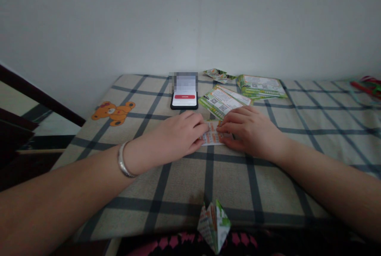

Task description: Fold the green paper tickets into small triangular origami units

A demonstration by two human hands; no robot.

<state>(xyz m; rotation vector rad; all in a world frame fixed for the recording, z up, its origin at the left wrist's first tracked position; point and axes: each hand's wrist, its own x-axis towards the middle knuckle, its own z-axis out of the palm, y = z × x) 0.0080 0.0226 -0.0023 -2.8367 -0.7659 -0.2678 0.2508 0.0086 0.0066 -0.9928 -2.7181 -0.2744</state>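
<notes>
A small printed leaflet (212, 137) with orange and white blocks lies on the checked tablecloth in front of me. At its left side is my left hand (187, 132), its fingers bent and closed on the paper's edge. My right hand (250, 131) has its fingers curled over the opposite side, hiding that end. Just behind the right fingertips, more green-and-white leaflets (218, 99) lie spread. Close to the table's front edge stands a pointed folded-paper piece (214, 226), printed green and white.
A phone (184, 97) with a lit screen lies behind my left hand. To its right are small folded paper pieces (218, 75) and a stack of leaflets (262, 86). A bear patch (113, 113) marks the cloth at left; a red object (367, 87) sits far right.
</notes>
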